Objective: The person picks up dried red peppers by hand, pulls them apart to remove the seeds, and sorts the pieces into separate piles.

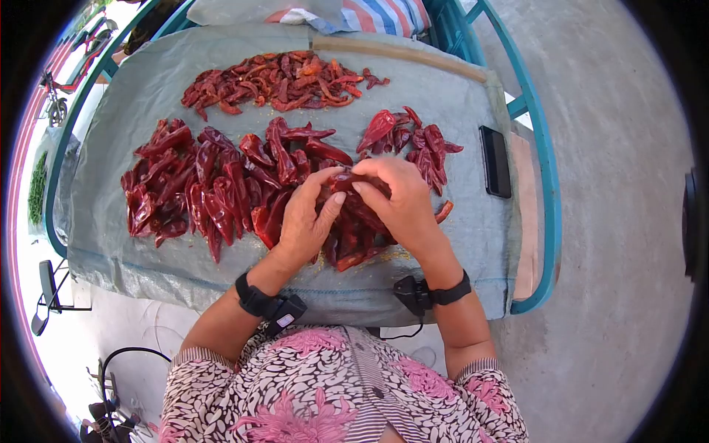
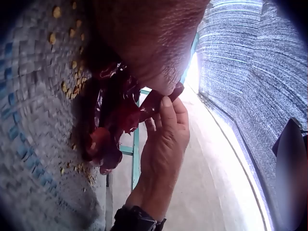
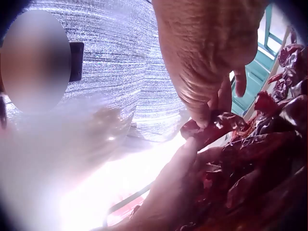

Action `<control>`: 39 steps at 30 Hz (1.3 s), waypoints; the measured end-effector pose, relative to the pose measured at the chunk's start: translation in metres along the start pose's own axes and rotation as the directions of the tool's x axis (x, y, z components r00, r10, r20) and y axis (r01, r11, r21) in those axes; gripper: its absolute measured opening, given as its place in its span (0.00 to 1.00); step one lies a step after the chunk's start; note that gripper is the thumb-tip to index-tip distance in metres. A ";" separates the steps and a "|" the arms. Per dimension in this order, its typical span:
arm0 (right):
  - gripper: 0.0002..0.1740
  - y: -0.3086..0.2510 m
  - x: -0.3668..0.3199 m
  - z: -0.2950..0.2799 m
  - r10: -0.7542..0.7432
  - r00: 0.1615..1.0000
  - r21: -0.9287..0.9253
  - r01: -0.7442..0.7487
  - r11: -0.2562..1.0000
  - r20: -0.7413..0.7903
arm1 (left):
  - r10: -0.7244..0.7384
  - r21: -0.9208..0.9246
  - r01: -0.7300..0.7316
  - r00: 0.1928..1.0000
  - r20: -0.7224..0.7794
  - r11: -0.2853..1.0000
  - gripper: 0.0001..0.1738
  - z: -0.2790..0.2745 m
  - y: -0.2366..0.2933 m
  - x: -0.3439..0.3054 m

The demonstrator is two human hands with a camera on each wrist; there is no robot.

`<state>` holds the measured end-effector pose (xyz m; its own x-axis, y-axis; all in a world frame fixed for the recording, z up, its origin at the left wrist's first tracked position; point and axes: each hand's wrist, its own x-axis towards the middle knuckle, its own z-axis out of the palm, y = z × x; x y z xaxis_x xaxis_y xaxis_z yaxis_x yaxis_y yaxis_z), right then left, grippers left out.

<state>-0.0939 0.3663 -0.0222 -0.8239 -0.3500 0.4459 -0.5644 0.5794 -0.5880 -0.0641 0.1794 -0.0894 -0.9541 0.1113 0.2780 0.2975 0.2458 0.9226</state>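
Both hands hold one dark red dried chili pepper (image 1: 344, 181) between them, above the near part of a pile of peppers. The left hand (image 1: 304, 220) pinches one end with thumb and fingers. At the other end the right hand (image 1: 402, 199) grips it between thumb and fingertips. In the right wrist view the pepper (image 3: 216, 129) looks wrinkled and glossy, with the fingers partly covering it. Beneath the hands lie more dried peppers (image 1: 353, 240), some hidden by the fingers. The left wrist view shows the right hand (image 2: 166, 139) holding the pepper from below.
A large heap of whole peppers (image 1: 177, 184) spreads to the left. Smaller reddish pieces (image 1: 284, 80) lie at the back, another small group (image 1: 436, 151) at right. A phone (image 1: 495, 162) rests near the teal rail (image 1: 548, 192). Yellow seeds dot the grey woven sheet (image 1: 473, 244).
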 end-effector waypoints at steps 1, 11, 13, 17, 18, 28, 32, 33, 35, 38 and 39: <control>0.14 -0.001 0.000 -0.001 0.036 0.998 0.040 -0.038 0.998 0.047 | -0.007 -0.013 0.007 1.000 0.004 1.000 0.25 0.000 -0.002 0.000; 0.25 0.066 0.032 0.006 0.086 0.987 -0.429 -0.137 0.893 -0.137 | -0.025 -0.151 0.011 0.996 -0.086 0.988 0.34 0.007 -0.004 -0.001; 0.24 0.068 0.036 0.016 0.101 0.987 -0.554 -0.152 0.818 -0.121 | 0.043 -0.087 -0.051 0.996 -0.082 0.995 0.38 0.005 -0.005 -0.001; 0.21 0.080 0.036 0.024 0.091 0.991 -0.429 -0.123 0.895 -0.096 | -0.007 -0.111 0.003 0.999 -0.034 0.994 0.41 0.003 0.003 0.001; 0.20 0.083 0.038 0.025 0.131 0.986 -0.324 -0.156 0.933 -0.099 | -0.028 -0.096 0.026 0.999 -0.017 0.995 0.40 0.001 0.005 0.000; 0.17 0.025 0.031 0.005 -0.159 0.962 -0.212 0.111 0.971 -0.221 | -0.015 -0.132 0.006 0.998 -0.068 0.991 0.36 0.006 -0.001 0.000; 0.15 -0.007 0.018 0.011 -0.202 0.979 -0.052 0.203 0.978 0.035 | 0.001 -0.122 -0.012 0.996 -0.091 0.993 0.23 0.009 -0.022 0.001; 0.15 -0.009 0.015 0.011 -0.158 0.984 0.035 0.155 0.987 0.085 | 0.001 -0.138 -0.018 0.993 -0.119 0.990 0.16 0.011 -0.019 0.002; 0.16 -0.004 0.015 0.009 -0.120 0.990 0.018 0.119 0.993 0.080 | -0.027 -0.158 0.005 0.991 -0.134 0.987 0.10 0.011 -0.014 0.001; 0.20 0.035 0.021 -0.003 -0.033 0.998 -0.264 0.018 0.964 -0.052 | -0.085 -0.178 0.065 0.991 -0.106 0.982 0.10 0.008 -0.008 -0.001; 0.22 0.046 0.024 -0.007 0.073 0.994 -0.337 -0.095 0.937 -0.077 | -0.083 -0.189 0.063 0.991 -0.101 0.980 0.10 0.008 -0.008 -0.002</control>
<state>-0.1387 0.3892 -0.0341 -0.8563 -0.2492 0.4523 -0.4328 0.8241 -0.3655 -0.0646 0.1847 -0.0991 -0.9742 -0.0078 0.2257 0.2247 0.0655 0.9722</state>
